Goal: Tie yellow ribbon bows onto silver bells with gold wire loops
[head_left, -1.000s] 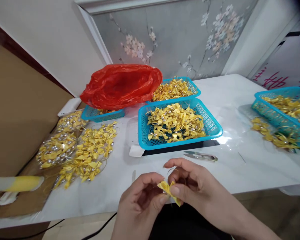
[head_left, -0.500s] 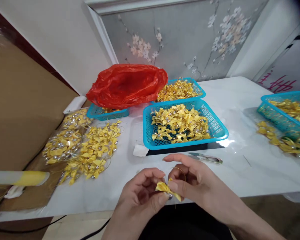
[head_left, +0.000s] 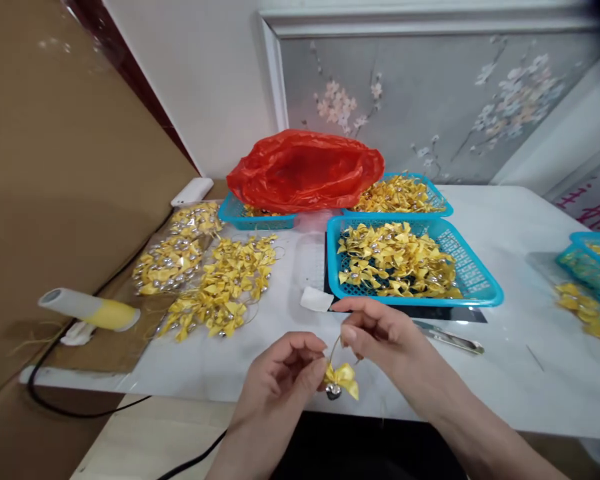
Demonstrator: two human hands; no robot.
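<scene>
A yellow ribbon bow with a small silver bell hangs over the table's front edge. My left hand pinches the bow's left side between thumb and forefinger. Above it, my right hand is closed on the thin gold cord that rises from the bow. Just beyond my hands stands a blue basket holding many similar bows. A snipping tool with a metal blade lies to the right of my right hand.
More bows lie loose at left, beside filled clear bags. A red plastic bag rests over a rear blue basket. A yellow-and-white tube lies on cardboard. Another blue basket stands far right.
My right hand has shifted from the bow's right side up to its cord. The bow now hangs with its bell in plain sight. The view has swung left.
</scene>
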